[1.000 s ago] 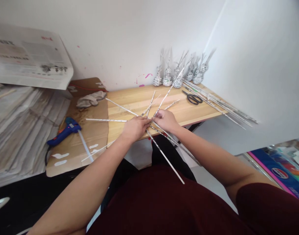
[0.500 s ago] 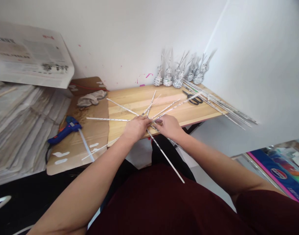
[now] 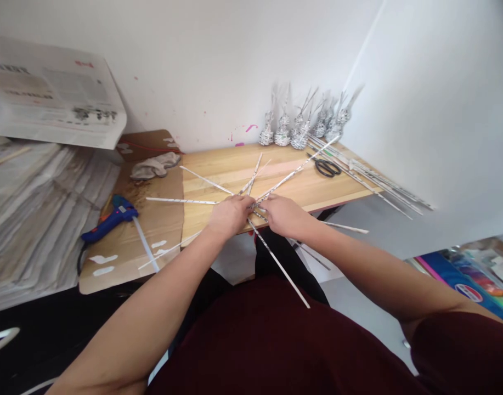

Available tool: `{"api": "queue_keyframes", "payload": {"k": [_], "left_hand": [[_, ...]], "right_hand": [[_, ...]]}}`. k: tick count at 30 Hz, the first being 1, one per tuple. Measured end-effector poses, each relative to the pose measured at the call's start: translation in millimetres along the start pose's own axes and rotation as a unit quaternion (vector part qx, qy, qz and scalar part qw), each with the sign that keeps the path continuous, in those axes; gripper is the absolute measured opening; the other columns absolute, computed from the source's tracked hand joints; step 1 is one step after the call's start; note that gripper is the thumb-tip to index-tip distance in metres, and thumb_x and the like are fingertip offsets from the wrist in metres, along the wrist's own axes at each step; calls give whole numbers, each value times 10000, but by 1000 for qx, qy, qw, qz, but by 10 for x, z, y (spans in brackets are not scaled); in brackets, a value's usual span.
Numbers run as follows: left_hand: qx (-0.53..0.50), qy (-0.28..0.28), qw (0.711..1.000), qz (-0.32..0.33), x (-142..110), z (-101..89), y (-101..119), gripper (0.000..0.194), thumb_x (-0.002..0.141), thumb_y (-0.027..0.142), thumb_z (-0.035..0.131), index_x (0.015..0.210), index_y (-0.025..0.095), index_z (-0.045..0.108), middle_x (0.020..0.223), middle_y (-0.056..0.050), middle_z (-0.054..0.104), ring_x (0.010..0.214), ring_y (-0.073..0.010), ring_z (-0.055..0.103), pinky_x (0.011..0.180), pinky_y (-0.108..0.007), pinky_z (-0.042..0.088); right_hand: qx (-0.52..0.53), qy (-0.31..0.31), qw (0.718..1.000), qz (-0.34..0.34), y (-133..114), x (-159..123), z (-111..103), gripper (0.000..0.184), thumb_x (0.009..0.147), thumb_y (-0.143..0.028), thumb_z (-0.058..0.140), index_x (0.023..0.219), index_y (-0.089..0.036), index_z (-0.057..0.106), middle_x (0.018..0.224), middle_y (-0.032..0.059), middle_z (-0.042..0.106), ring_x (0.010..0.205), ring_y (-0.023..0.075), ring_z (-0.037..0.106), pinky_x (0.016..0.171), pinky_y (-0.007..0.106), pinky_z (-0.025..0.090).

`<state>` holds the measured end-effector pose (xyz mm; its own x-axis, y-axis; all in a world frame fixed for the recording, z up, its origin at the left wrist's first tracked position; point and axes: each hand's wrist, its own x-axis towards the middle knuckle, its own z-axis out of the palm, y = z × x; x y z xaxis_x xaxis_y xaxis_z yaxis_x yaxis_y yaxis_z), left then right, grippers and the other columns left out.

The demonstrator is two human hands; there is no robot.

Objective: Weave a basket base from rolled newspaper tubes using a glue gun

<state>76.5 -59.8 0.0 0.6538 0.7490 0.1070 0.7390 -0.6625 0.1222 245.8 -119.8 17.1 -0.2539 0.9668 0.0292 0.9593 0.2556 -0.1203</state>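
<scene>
Several thin rolled-newspaper tubes [image 3: 279,263] cross at one centre and fan out from it like spokes. My left hand [image 3: 231,214] presses on the crossing, its fingers closed over the tubes there. Right beside it, my right hand [image 3: 284,215] is closed in a pinch at the right of the centre. One long tube [image 3: 303,166] slants up and right from between the hands, towards the scissors. Another tube's end [image 3: 345,226] shows beyond my right forearm. The crossing itself is mostly hidden under my fingers.
Several woven paper figures [image 3: 282,131] stand along the wall. Black scissors [image 3: 327,167] and a bundle of spare tubes [image 3: 383,185] lie on the wooden board [image 3: 218,159]. At left are a blue glue gun [image 3: 109,219], gloves [image 3: 154,164], cardboard [image 3: 130,247] and stacked newspapers [image 3: 41,219].
My right hand has shifted slightly right, its fingers turned more downward. The long tube at upper right now lies steeper, and a tube end has appeared beyond my right forearm.
</scene>
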Motion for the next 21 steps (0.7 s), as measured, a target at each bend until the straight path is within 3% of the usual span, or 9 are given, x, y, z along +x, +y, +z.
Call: {"api": "queue_keyframes", "payload": {"k": [5, 15, 21], "left_hand": [[-5, 3, 1000, 4, 2, 5, -10, 280, 957, 328, 470, 1186, 328, 631, 1116, -25, 698, 1033, -228, 656, 798, -310, 507], [-16, 3, 1000, 11, -4, 25, -32, 295, 965, 336, 459, 1193, 365, 644, 1216, 13, 684, 1110, -203, 643, 873, -306, 518], [-2, -44, 998, 55, 52, 37, -125, 368, 967, 252, 420, 1255, 355, 624, 1315, -7, 638, 1251, -212, 574, 1015, -325, 472]], "right_hand": [[21, -36, 998, 36, -84, 33, -54, 210, 861, -144, 506, 798, -160, 705, 804, 99, 707, 781, 215, 631, 657, 289, 362], [105, -16, 992, 64, -183, -35, -30, 218, 896, -211, 540, 718, -174, 662, 748, 39, 677, 680, 152, 552, 620, 262, 303], [197, 3, 979, 50, -260, -241, 82, 174, 892, -160, 524, 770, -188, 645, 753, 20, 668, 715, 151, 577, 663, 238, 358]]}}
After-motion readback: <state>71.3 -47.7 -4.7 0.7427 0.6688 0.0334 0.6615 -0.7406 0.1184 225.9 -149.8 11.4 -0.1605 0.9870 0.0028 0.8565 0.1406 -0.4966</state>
